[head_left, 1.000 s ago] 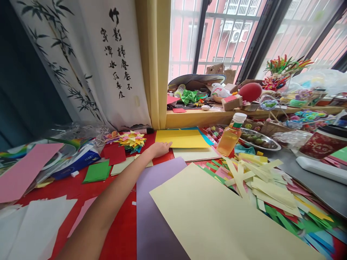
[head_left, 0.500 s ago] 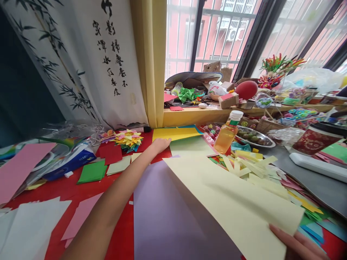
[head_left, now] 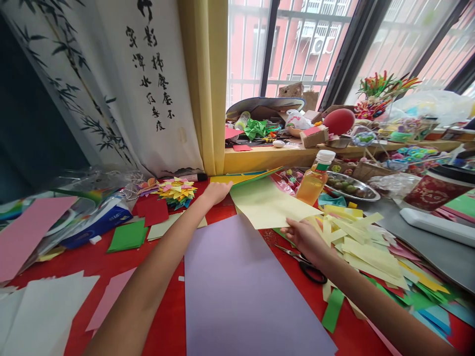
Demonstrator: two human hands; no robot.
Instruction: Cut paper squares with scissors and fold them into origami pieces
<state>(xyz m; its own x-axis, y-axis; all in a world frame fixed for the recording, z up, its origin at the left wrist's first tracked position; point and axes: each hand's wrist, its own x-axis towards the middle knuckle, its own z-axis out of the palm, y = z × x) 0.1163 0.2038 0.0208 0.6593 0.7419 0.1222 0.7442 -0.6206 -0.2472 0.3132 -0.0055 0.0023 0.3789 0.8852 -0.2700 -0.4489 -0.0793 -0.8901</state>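
Observation:
My left hand [head_left: 220, 192] is closed on the left end of a stack of coloured sheets, with yellow-orange paper [head_left: 241, 178] on top, whose edge is lifted. My right hand [head_left: 302, 235] pinches the near right corner of a pale yellow sheet [head_left: 274, 202], the far part of which lies under the raised stack. Nearer to me a large purple sheet [head_left: 237, 287] lies flat on the red table. Scissors [head_left: 308, 267] with black handles rest just below my right wrist.
A bottle [head_left: 313, 180] of amber liquid stands beyond my right hand. Paper strips [head_left: 371, 252] are heaped at right, near a dark red cup [head_left: 432, 188]. Green squares [head_left: 128, 236], a folded-paper piece [head_left: 176, 193] and white sheets [head_left: 48, 311] lie at left.
My right hand has moved forward and left with the pale yellow sheet, uncovering the purple sheet and the scissors. The stack in my left hand is lifted more at its right side.

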